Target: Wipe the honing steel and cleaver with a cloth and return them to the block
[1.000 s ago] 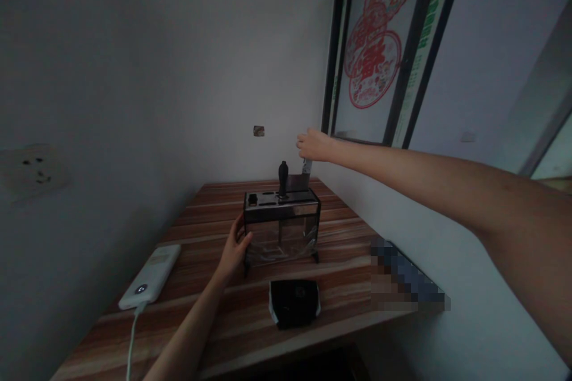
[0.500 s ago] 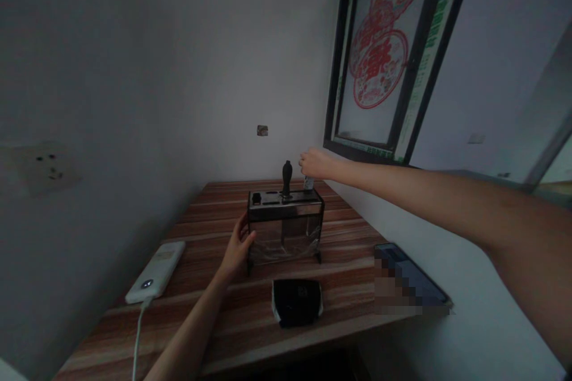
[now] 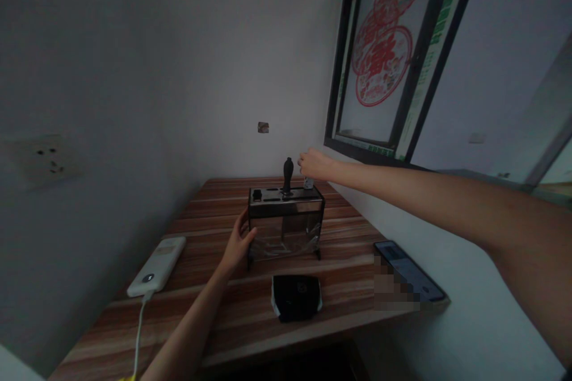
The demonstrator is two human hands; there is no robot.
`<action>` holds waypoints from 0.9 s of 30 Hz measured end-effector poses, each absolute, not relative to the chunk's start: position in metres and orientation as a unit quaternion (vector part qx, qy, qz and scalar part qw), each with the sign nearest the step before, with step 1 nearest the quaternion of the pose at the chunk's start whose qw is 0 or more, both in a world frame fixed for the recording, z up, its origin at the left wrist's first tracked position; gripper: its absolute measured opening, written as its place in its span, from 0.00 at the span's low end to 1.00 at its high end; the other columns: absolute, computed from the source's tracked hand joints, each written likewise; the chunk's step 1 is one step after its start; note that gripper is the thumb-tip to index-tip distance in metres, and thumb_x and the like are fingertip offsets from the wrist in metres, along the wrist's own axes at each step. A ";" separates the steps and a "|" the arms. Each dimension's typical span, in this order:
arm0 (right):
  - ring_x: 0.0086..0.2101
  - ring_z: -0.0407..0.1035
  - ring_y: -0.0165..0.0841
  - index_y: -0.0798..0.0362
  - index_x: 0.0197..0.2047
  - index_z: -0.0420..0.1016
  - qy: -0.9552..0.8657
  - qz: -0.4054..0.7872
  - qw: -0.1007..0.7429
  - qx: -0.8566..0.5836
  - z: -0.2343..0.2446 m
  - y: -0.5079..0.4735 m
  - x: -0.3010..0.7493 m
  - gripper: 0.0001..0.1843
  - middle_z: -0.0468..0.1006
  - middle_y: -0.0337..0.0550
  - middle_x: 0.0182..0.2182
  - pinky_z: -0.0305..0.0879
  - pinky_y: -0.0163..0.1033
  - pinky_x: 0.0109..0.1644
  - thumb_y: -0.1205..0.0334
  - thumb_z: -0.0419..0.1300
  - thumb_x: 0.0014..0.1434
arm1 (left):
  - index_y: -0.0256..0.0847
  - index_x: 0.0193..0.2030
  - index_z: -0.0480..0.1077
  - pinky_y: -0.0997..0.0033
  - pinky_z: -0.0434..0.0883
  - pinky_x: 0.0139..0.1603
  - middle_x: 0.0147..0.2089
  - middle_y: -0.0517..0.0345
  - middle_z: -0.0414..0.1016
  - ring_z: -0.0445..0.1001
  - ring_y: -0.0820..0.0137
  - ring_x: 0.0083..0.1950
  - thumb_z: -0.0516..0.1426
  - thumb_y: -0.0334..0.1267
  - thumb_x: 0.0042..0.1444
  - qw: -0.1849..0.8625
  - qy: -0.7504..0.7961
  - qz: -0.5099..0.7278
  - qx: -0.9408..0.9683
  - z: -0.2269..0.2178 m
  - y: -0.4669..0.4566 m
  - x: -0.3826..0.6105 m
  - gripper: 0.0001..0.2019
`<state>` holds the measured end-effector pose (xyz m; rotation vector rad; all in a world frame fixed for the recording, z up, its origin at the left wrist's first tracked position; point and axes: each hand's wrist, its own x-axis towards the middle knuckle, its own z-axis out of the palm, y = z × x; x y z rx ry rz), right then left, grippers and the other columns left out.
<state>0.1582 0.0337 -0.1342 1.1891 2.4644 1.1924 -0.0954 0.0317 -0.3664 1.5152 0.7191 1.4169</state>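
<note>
A knife block [image 3: 286,205] with a dark slotted top and a see-through body stands upright on the wooden table. One black-handled knife [image 3: 288,175] sticks up from its top. My left hand [image 3: 239,244] grips the block's left side, thumb on the front face and fingers behind. Above the top's right end, my right hand [image 3: 313,164] is closed on what looks like another knife; its handle is hidden in the fingers. A short light-grey blade part [image 3: 308,183] shows below the fist, meeting the slotted top.
A black packet [image 3: 297,299] lies in front of the block. At left rests a white power bank [image 3: 157,266] with a plugged-in cable [image 3: 139,333]. A phone [image 3: 411,271] lies by the right edge. Walls and a window frame [image 3: 369,152] border the table [image 3: 214,214].
Both hands keep their places on the block and the knife. The view has shifted slightly; no clear movement of the objects shows.
</note>
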 end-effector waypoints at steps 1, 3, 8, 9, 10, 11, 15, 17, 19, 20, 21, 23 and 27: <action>0.35 0.69 0.35 0.52 0.20 0.76 0.824 0.396 0.077 0.399 -0.133 0.032 0.157 0.14 0.77 0.42 0.26 0.55 0.38 0.35 0.71 0.58 0.55 | 0.44 0.64 0.54 0.63 0.62 0.61 0.66 0.49 0.58 0.62 0.61 0.63 0.59 0.47 0.52 0.455 0.292 0.575 0.614 -0.365 0.031 -0.095 0.34; 0.35 0.69 0.35 0.52 0.21 0.76 0.823 0.394 0.077 0.401 -0.130 0.026 0.155 0.14 0.77 0.42 0.27 0.55 0.37 0.35 0.72 0.58 0.55 | 0.44 0.64 0.54 0.62 0.62 0.60 0.66 0.49 0.58 0.62 0.60 0.62 0.59 0.48 0.51 0.454 0.291 0.577 0.614 -0.363 0.029 -0.095 0.34; 0.35 0.70 0.35 0.54 0.26 0.78 0.819 0.390 0.089 0.411 -0.119 0.011 0.147 0.12 0.77 0.44 0.31 0.56 0.36 0.33 0.75 0.57 0.55 | 0.43 0.63 0.56 0.62 0.65 0.58 0.63 0.47 0.63 0.66 0.59 0.60 0.57 0.52 0.52 0.455 0.290 0.583 0.607 -0.355 0.023 -0.095 0.33; 0.35 0.70 0.36 0.54 0.27 0.78 0.818 0.389 0.095 0.413 -0.117 0.007 0.145 0.12 0.77 0.45 0.32 0.57 0.36 0.32 0.75 0.57 0.55 | 0.43 0.63 0.56 0.62 0.65 0.57 0.62 0.47 0.64 0.66 0.59 0.59 0.56 0.53 0.53 0.457 0.291 0.583 0.606 -0.354 0.021 -0.095 0.33; 0.35 0.70 0.36 0.55 0.28 0.78 0.815 0.390 0.102 0.416 -0.115 0.004 0.143 0.12 0.77 0.45 0.33 0.57 0.36 0.32 0.75 0.56 0.56 | 0.43 0.63 0.56 0.62 0.66 0.57 0.62 0.47 0.64 0.66 0.59 0.59 0.56 0.53 0.53 0.461 0.289 0.582 0.604 -0.353 0.020 -0.095 0.33; 0.35 0.70 0.36 0.55 0.29 0.78 0.811 0.391 0.111 0.420 -0.112 0.001 0.142 0.12 0.77 0.46 0.34 0.58 0.36 0.32 0.75 0.56 0.56 | 0.43 0.63 0.56 0.62 0.66 0.56 0.62 0.47 0.64 0.66 0.59 0.60 0.56 0.53 0.53 0.466 0.287 0.581 0.602 -0.351 0.018 -0.094 0.32; 0.38 0.70 0.35 0.51 0.38 0.77 0.792 0.403 0.150 0.433 -0.102 -0.011 0.140 0.12 0.76 0.44 0.40 0.60 0.35 0.33 0.73 0.55 0.58 | 0.44 0.63 0.57 0.63 0.65 0.57 0.62 0.49 0.64 0.64 0.59 0.61 0.57 0.53 0.53 0.477 0.288 0.578 0.597 -0.346 0.013 -0.095 0.32; 0.40 0.69 0.36 0.49 0.41 0.76 0.787 0.409 0.156 0.435 -0.097 -0.019 0.142 0.10 0.75 0.44 0.45 0.61 0.35 0.33 0.69 0.59 0.57 | 0.44 0.62 0.58 0.63 0.65 0.57 0.63 0.49 0.63 0.64 0.59 0.61 0.57 0.53 0.52 0.474 0.297 0.576 0.596 -0.344 0.012 -0.095 0.33; 0.41 0.69 0.38 0.48 0.45 0.74 0.787 0.411 0.140 0.439 -0.090 -0.029 0.146 0.14 0.72 0.45 0.49 0.62 0.36 0.32 0.64 0.64 0.53 | 0.44 0.62 0.58 0.64 0.66 0.56 0.63 0.49 0.64 0.65 0.59 0.60 0.57 0.53 0.51 0.475 0.303 0.574 0.594 -0.343 0.012 -0.095 0.33; 0.42 0.69 0.39 0.48 0.47 0.73 0.788 0.409 0.122 0.443 -0.086 -0.036 0.149 0.18 0.71 0.46 0.50 0.62 0.36 0.32 0.62 0.65 0.51 | 0.44 0.62 0.58 0.64 0.67 0.56 0.62 0.49 0.64 0.66 0.59 0.60 0.57 0.53 0.51 0.476 0.305 0.573 0.593 -0.343 0.012 -0.095 0.33; 0.42 0.69 0.40 0.48 0.49 0.72 0.793 0.404 0.098 0.446 -0.082 -0.045 0.152 0.20 0.71 0.47 0.52 0.62 0.36 0.32 0.60 0.66 0.51 | 0.44 0.62 0.58 0.64 0.67 0.56 0.62 0.49 0.65 0.66 0.59 0.60 0.57 0.53 0.52 0.477 0.308 0.572 0.593 -0.343 0.012 -0.095 0.33; 0.43 0.69 0.42 0.48 0.52 0.70 0.803 0.372 0.040 0.464 -0.077 -0.064 0.161 0.23 0.71 0.49 0.52 0.63 0.38 0.33 0.57 0.64 0.52 | 0.44 0.62 0.58 0.65 0.66 0.56 0.62 0.50 0.65 0.66 0.60 0.60 0.57 0.53 0.52 0.472 0.312 0.572 0.594 -0.345 0.013 -0.094 0.32; 0.38 0.72 0.38 0.48 0.49 0.73 0.825 0.164 -0.096 0.533 -0.092 -0.098 0.185 0.21 0.79 0.44 0.39 0.65 0.40 0.37 0.50 0.63 0.52 | 0.44 0.63 0.56 0.63 0.65 0.58 0.64 0.50 0.62 0.64 0.59 0.61 0.56 0.55 0.51 0.458 0.325 0.568 0.602 -0.349 0.015 -0.093 0.34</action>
